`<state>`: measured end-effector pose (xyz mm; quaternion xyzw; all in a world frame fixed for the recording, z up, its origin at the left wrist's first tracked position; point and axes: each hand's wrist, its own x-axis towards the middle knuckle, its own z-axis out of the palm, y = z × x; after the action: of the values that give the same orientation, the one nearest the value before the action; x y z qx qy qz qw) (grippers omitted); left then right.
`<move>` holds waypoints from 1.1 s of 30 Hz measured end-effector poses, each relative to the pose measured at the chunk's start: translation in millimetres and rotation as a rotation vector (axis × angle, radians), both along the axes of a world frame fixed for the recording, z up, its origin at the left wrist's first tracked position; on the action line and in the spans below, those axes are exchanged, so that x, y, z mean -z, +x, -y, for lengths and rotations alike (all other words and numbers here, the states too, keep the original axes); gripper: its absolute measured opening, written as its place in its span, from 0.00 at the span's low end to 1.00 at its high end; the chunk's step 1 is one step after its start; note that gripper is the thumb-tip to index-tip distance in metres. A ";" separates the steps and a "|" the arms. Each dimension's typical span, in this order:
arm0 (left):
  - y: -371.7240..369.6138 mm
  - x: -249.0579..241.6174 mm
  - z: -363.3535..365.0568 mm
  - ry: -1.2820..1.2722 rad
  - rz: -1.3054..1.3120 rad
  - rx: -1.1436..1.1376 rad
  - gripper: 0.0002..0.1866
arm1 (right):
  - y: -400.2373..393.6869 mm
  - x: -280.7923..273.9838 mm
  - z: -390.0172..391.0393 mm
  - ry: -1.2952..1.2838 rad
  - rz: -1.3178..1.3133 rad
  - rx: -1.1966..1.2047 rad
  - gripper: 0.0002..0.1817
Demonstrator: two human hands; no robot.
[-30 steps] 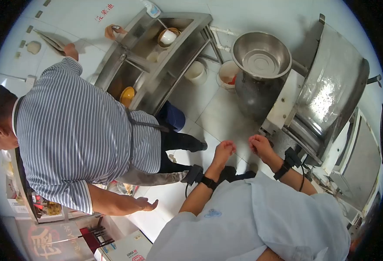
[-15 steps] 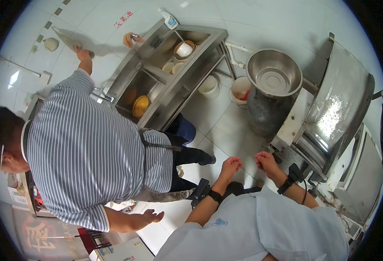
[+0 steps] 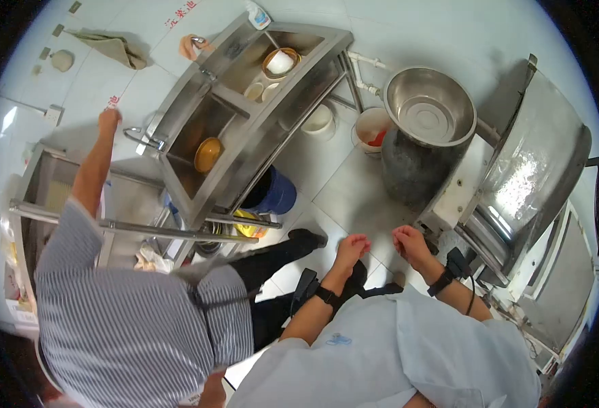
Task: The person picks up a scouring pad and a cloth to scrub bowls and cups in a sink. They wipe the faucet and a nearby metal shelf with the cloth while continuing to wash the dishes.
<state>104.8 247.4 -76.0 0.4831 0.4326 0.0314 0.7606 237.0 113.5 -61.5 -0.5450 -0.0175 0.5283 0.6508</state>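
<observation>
My left hand (image 3: pixel 352 251) is held in front of me above the tiled floor, its fingers curled together with nothing visible in them. Facing it across a small gap, my right hand (image 3: pixel 411 246) is also loosely closed and looks empty. Each wrist wears a black strap with a device. Neither hand touches anything. Nearest beyond them is a dark, rounded vessel (image 3: pixel 418 173) with a wide steel basin (image 3: pixel 430 112) on top.
A person in a striped shirt (image 3: pixel 133 326) stands at left, one arm stretched to the wall. Ahead is a steel double sink (image 3: pixel 241 126) holding bowls. Pale buckets (image 3: pixel 318 121) and a blue bin (image 3: pixel 272 192) stand beneath and beside it. A steel machine (image 3: pixel 527 170) is at right.
The other person has moved down and left in view, and their outstretched hand has left the hanging cloth. My hands sit slightly higher in view, still apart. The view has shifted a little.
</observation>
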 end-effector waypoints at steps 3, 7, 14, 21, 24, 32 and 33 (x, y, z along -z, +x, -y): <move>17.0 16.0 -28.5 -0.036 0.014 -0.012 0.10 | 7.3 -5.3 -16.7 -0.059 0.034 0.066 0.03; 53.0 28.6 -76.9 -0.071 0.096 -0.016 0.09 | 16.8 0.5 -53.4 -0.127 0.042 0.150 0.03; 100.1 10.3 -222.7 -0.013 0.256 0.022 0.10 | 40.9 18.2 -195.3 -0.210 0.067 0.179 0.04; 115.5 -60.0 -365.2 0.077 0.392 -0.042 0.11 | 61.4 -44.0 -348.8 -0.108 0.267 0.015 0.04; 116.7 -85.0 -393.4 0.076 0.439 -0.083 0.11 | 77.8 -57.3 -376.6 -0.048 0.368 -0.023 0.05; 83.0 -100.2 -465.2 0.190 0.535 -0.258 0.10 | 159.2 -114.8 -488.2 -0.044 0.638 -0.212 0.05; 77.4 -100.4 -474.4 0.209 0.519 -0.333 0.10 | 174.4 -111.8 -508.4 0.012 0.657 -0.265 0.06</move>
<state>182.2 721.8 24.4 0.4570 0.2919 0.3215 0.7762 411.4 621.8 50.4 -0.6752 -0.2995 0.4043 0.5394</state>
